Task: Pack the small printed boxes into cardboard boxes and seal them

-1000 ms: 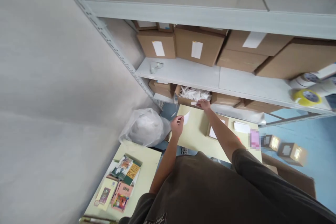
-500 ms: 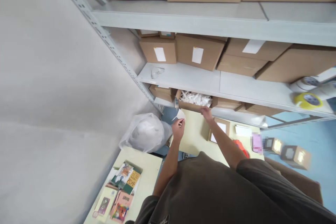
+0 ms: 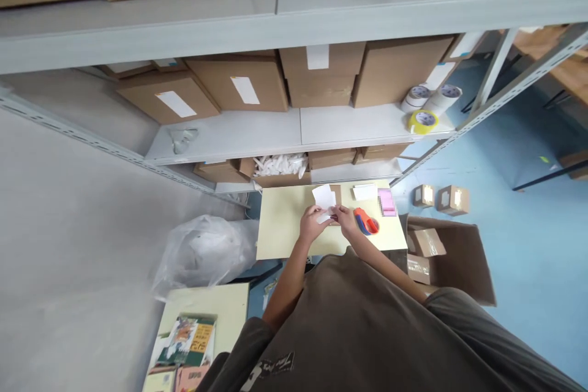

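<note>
Over the pale yellow table [image 3: 280, 220], my left hand [image 3: 313, 224] is closed on a white paper slip [image 3: 324, 196]. My right hand [image 3: 343, 218] meets it from the right, fingertips pinched at the paper's lower edge. A small piece of white paper also shows between the two hands. Beneath them lies a flat cardboard box [image 3: 337, 192], mostly hidden by the paper and hands. An orange and blue tape dispenser [image 3: 366, 222] sits just right of my right hand.
White papers [image 3: 364, 192] and a pink item [image 3: 387, 203] lie at the table's right. Shelves ahead hold cardboard boxes, tape rolls [image 3: 423, 122] and an open box of white pieces [image 3: 281, 165]. A bulky clear plastic bag [image 3: 206, 251] stands left; a large open carton [image 3: 463, 257] stands right.
The view has swung right. My right hand has left the edge of the box of white pieces and joined my left hand at the paper, now above the flat cardboard box.
</note>
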A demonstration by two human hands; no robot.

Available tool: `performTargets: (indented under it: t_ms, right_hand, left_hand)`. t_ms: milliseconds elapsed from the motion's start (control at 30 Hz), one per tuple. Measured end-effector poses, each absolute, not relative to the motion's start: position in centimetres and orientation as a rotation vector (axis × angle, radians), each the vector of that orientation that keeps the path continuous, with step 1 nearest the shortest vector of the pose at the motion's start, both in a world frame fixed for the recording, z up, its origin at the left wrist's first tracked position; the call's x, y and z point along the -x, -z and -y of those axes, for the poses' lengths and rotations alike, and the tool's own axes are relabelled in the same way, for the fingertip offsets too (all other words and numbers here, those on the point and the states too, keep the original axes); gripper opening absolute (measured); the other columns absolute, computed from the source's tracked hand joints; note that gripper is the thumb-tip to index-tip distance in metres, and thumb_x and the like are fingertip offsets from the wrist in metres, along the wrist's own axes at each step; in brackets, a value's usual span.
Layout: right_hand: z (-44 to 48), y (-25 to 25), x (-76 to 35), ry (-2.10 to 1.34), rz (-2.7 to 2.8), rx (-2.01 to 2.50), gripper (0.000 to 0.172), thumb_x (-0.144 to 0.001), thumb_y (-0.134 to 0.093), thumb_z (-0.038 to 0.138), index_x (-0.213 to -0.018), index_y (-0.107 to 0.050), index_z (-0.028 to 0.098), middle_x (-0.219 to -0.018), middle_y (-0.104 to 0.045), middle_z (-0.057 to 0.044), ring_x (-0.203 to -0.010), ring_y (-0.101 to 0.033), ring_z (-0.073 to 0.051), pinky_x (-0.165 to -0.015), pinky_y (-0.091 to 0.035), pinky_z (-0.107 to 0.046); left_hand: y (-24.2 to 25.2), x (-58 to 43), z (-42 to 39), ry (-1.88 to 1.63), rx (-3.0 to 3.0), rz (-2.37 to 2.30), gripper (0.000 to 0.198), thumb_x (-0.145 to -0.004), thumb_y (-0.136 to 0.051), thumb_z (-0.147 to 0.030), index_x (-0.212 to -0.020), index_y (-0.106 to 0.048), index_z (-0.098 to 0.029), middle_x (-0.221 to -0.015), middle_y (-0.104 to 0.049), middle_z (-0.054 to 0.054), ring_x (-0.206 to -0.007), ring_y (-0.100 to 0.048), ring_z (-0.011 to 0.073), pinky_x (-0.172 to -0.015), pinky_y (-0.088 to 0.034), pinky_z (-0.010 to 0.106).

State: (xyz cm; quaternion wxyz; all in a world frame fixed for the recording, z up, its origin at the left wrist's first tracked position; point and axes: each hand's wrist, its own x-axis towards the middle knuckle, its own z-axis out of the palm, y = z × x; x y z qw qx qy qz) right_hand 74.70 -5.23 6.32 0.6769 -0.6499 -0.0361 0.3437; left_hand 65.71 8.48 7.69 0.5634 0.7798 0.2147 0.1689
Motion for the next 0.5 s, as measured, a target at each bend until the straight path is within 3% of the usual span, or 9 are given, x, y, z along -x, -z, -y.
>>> performTargets:
  t_ms: [100,267,367,500]
  right_hand:
    - [7.9,-5.0,-75.0,-0.734,-0.105,1.368,0.043,-0.069,-0.084,0.063,-0.075,-0.064,0.025,-0.075,-0.071,-0.004,-0.077,-0.071,-0.024,-0.08,-0.061,-0.041]
    - [10.8,-2.5,-74.4,-0.818,-0.197,1.262,0.042,-0.064,-0.089,0.057,-0.075,-0.067,0.023,-0.081,-0.073,-0.004,-0.077,-0.069,-0.02,-0.077,-0.059,-0.036]
    - [11.7,-1.0,-74.3,-0.796,-0.186,1.389,0.044,-0.066,-0.085,0.06,-0.082,-0.072,0.021,-0.084,-0.073,-0.004,-0.075,-0.067,-0.019,-0.07,-0.055,-0.032]
    - [11.8,0.7,-75.0,-0.725,-0.107,1.689,0.039,-0.075,-0.079,0.052,-0.093,-0.074,0.018,-0.068,-0.066,-0.001,-0.064,-0.062,-0.019,-0.063,-0.05,-0.031]
  left_hand:
    - [-5.6,-65.8,-6.7,-0.374,-1.658,-0.782,0.045,-0.068,-0.094,-0.055,-0.099,-0.084,-0.024,-0.1,-0.075,0.01,-0.09,-0.068,0.0242,-0.089,-0.055,0.036]
    - [-2.5,-65.8,-4.3,-0.151,-1.569,-0.899,0.044,-0.077,-0.079,-0.063,-0.074,-0.077,-0.019,-0.066,-0.068,0.002,-0.067,-0.062,0.019,-0.07,-0.05,0.029]
    - [-1.7,-66.2,-3.2,-0.141,-1.708,-0.959,0.038,-0.083,-0.074,-0.055,-0.069,-0.075,-0.02,-0.067,-0.071,0.002,-0.07,-0.064,0.0187,-0.07,-0.047,0.027]
    - [-1.2,-67.3,-2.8,0.034,-1.952,-1.043,0.031,-0.091,-0.068,-0.044,-0.073,-0.077,-0.02,-0.078,-0.078,0.005,-0.078,-0.069,0.0199,-0.072,-0.046,0.027]
